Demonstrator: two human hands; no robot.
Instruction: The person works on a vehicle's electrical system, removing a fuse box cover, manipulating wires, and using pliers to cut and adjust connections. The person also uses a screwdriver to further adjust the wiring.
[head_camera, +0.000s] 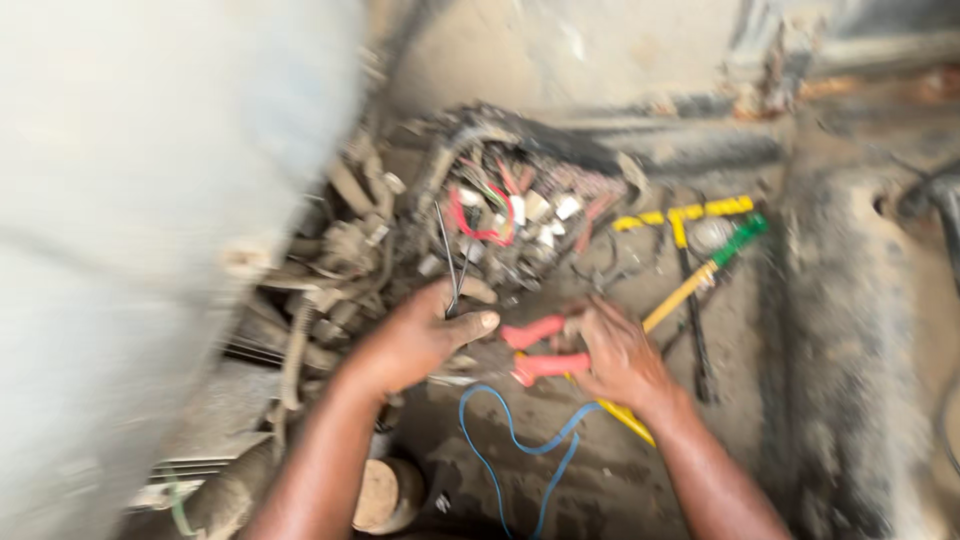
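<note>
A single head-worn view is provided, directed steeply downward and slightly forward from above the person's forearms. The work area is seen at close range: the left hand (425, 335) and right hand (620, 360) are framed just below centre, with the tangled wiring cluster (510, 215) above them. The left third is blocked by a pale blurred surface (150, 230). Motion blur is noted throughout.

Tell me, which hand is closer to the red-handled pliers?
Right. The right hand is on the red-handled pliers, its fingers over the handles. The left hand is off to their left, pinching thin dark wires and not touching the pliers.
</note>
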